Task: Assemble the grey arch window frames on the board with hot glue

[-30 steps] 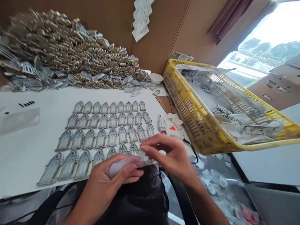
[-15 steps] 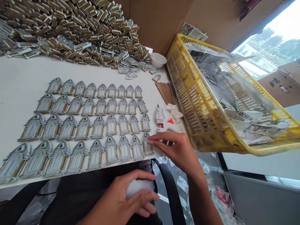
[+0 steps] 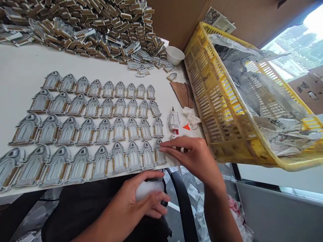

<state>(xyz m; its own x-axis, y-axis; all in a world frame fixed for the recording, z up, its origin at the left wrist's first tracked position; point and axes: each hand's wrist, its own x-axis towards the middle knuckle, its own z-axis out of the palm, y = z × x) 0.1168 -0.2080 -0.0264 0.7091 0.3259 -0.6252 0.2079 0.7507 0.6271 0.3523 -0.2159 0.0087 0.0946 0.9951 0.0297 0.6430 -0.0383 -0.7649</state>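
Note:
My left hand (image 3: 143, 198), below the table's front edge, is curled around a whitish, rounded object (image 3: 147, 189); the fingers hide part of it, and I cannot make out its kind. My right hand (image 3: 196, 159) has thumb and forefinger pinched together at the rightmost arch-shaped piece (image 3: 159, 155) of the front row. Whatever lies between those fingertips is too small or hidden to name. Several rows of similar grey arched window-frame pieces (image 3: 101, 161) with gold-brown sides and pale centres lie on the white table (image 3: 30, 64).
A large pile of the same pieces (image 3: 101, 30) fills the back, beside a white bowl (image 3: 175, 55). To the right stands a yellow plastic crate (image 3: 209, 87) holding newspaper. Near my right hand are a white pointed tool (image 3: 174, 121), crumpled tissue (image 3: 191, 117) and torn cardboard (image 3: 182, 94).
The view has shifted a little, so the rows sit slightly higher and further left. My right fingertips stay at the same end piece, and my left hand keeps its whitish object.

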